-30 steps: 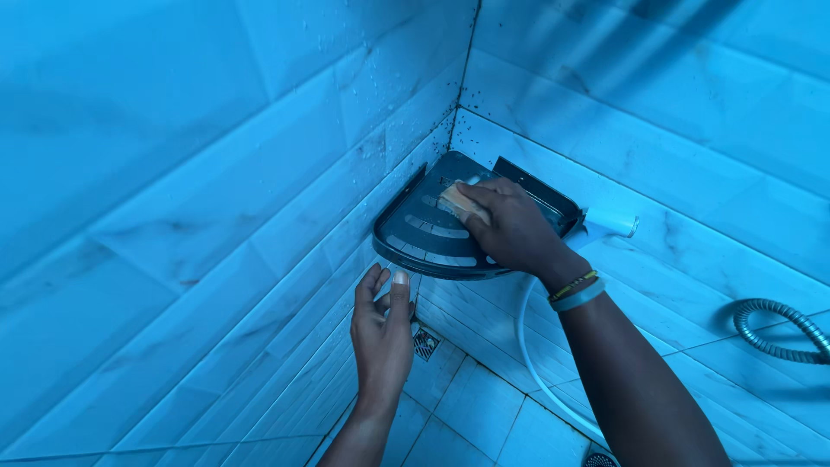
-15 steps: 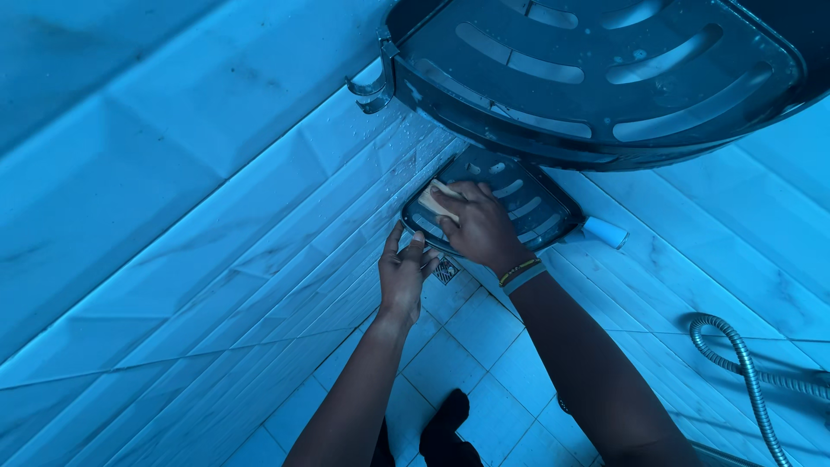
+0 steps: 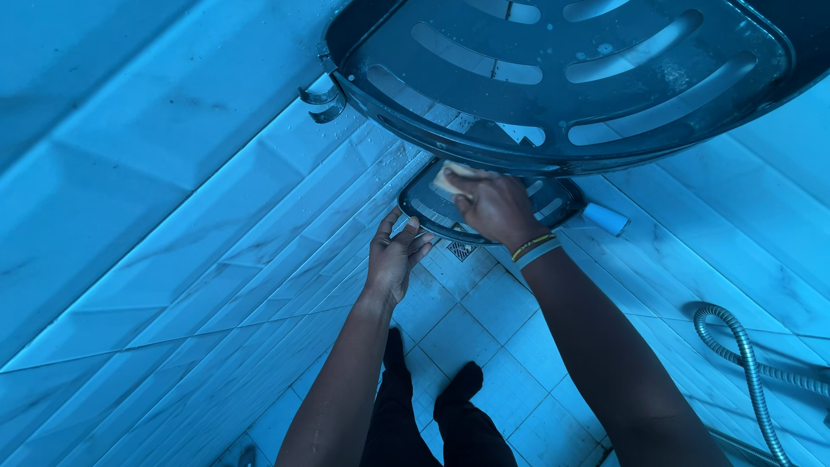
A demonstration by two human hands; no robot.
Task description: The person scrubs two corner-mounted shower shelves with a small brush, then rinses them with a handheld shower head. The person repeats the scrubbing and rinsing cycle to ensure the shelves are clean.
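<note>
Where the tiled wall (image 3: 130,199) fills the left of the view, the left hand (image 3: 393,255) rests against the front rim of the lower corner shelf (image 3: 432,212), fingers loosely spread and curled on nothing. Just to its right, the right hand (image 3: 493,207) presses down on a pale sponge (image 3: 450,177), fingers clamped over it; the sponge lies on the lower shelf's slotted floor, its long axis running toward the wall corner, its far end partly hidden.

An upper corner shelf (image 3: 562,78) (much nearer the camera) overhangs the lower one and blocks its back part from sight. There are two dark shelves in all, and one small double hook (image 3: 322,99) at the upper shelf's left end.

Two bands (image 3: 536,249) circle the right wrist. Right of the lower shelf a white nozzle (image 3: 603,218) sticks out from the wall, and farther right one ribbed metal hose (image 3: 748,363) curves down. Below, a floor drain (image 3: 461,251) shows between the hands, and the person's dark-clad legs (image 3: 432,415) stand on the floor tiles.
</note>
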